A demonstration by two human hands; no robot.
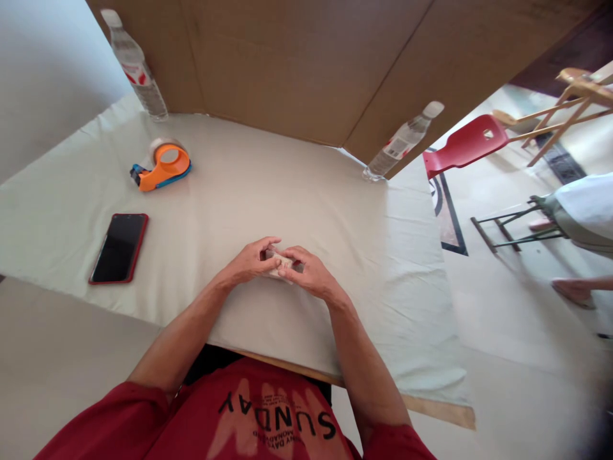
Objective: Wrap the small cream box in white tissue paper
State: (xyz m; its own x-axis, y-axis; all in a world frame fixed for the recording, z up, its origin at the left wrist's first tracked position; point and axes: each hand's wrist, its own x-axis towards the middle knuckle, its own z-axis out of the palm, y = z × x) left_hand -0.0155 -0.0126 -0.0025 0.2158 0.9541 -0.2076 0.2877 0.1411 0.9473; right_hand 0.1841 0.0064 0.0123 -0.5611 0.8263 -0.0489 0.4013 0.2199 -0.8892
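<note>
Near the table's front edge, both my hands close around a small, pale, flat item whose kind I cannot make out. From its left side my left hand grips it, the thumb lying across the top. At its right end my right hand holds it, with the thumb pointing toward the other thumb. The fingers cover much of the item, so only a light, patterned top and a pale lower edge show. It is on or just above the cloth; I cannot tell which.
A red-edged phone and an orange tape dispenser lie to the left. Water bottles stand before a cardboard screen at the back. Beyond the table's right side are a red chair and a seated person.
</note>
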